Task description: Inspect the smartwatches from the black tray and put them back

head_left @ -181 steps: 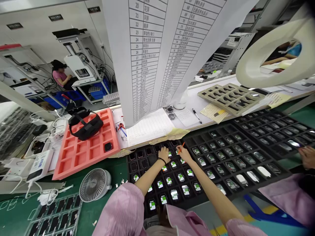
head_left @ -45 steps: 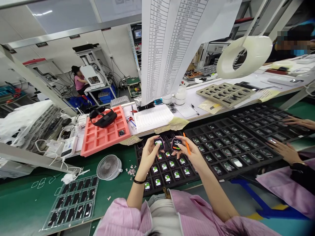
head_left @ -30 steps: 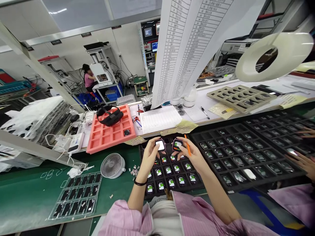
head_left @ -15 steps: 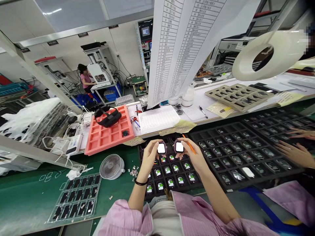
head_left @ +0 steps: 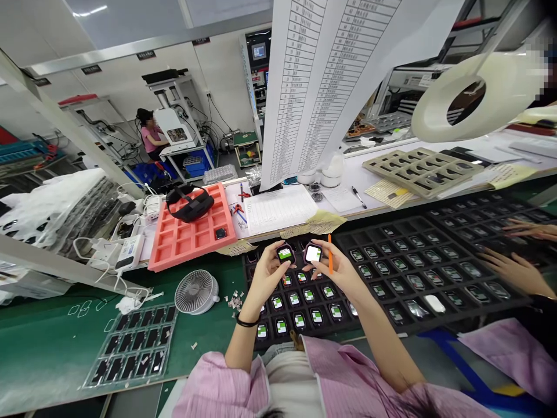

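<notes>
My left hand [head_left: 267, 276] is shut on a smartwatch body [head_left: 285, 254] with a purple-tinted frame, its screen lit green and white. My right hand [head_left: 337, 276] grips a second smartwatch body [head_left: 313, 253], whose screen shows white. An orange stylus [head_left: 330, 255] stands upright between the fingers of my right hand. Both hands hover close together over a black compartment tray [head_left: 313, 335], which holds several watches with lit green-and-white screens. Its far row is partly hidden behind my hands.
To the right is a second black tray [head_left: 456, 316] of watches, with a co-worker's hands [head_left: 517, 273] over it. To the left are a salmon foam tray [head_left: 191, 255], a small fan [head_left: 196, 291] and a clear tray of dark pieces [head_left: 134, 345].
The left watch's screen has gone from white to green and white. The stylus now stands more upright, and both hands stay at about the same place.
</notes>
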A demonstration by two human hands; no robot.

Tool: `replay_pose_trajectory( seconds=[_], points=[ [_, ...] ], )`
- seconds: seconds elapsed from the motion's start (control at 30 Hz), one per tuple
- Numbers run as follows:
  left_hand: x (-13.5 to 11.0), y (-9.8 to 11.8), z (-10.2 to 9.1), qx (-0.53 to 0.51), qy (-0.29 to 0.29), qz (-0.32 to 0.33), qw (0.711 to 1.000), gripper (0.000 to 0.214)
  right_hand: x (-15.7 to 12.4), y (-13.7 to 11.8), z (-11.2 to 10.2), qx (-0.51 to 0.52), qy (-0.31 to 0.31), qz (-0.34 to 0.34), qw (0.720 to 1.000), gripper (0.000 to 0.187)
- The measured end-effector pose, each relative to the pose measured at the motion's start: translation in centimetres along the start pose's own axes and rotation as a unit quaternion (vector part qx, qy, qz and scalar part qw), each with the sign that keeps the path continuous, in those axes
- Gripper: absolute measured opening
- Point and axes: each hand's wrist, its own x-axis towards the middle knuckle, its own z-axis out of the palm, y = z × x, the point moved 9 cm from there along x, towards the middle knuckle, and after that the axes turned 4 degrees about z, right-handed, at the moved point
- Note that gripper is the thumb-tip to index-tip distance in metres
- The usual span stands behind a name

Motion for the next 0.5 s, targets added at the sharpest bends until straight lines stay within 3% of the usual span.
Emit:
replay_pose_trajectory(
  seconds=[0.23,0.5],
  points=[
    [0.26,0.44,-0.23,0.022,0.019,-0.009,1.0,0.038,-0.37,-0.32,-0.17,0.016,0.045,0.008,0.999,0.042],
    [0.09,0.44,-0.32,0.025,0.011,0.016,1.0,0.041,-0.44,-0.28,-0.24,0.041,0.069,0.003,0.997,0.032]
  ],
)
